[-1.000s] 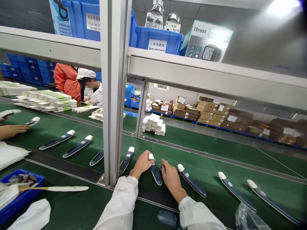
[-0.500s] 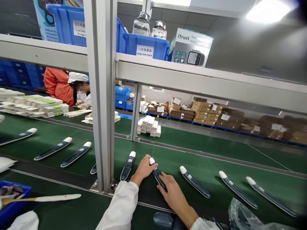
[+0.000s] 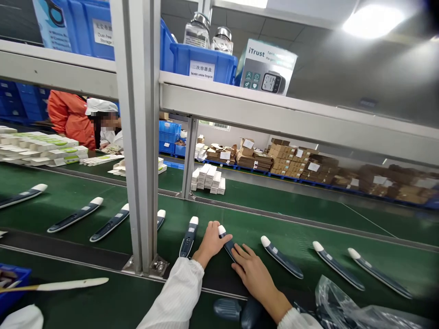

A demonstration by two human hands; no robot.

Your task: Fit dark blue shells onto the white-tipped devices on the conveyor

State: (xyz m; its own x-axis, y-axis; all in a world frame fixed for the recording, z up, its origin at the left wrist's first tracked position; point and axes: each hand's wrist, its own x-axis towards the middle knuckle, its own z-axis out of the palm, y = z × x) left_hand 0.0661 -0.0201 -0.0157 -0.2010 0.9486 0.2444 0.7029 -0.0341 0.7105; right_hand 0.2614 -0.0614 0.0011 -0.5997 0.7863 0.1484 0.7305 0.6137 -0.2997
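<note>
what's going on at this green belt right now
A person has both hands on one dark-blue, white-tipped handheld device lying on the green belt. The left hand grips it near the white tip, while the fingers of the right hand rest on its dark body. Similar devices lie spaced out along the belt to both sides. Across the belt, a co-worker in a white cap is near white-and-green cartons.

Two lidded jars [image 3: 196,35] rise above a blue bin [image 3: 222,67] beside an iTrust box [image 3: 265,67] on a shelf [image 3: 291,109].
</note>
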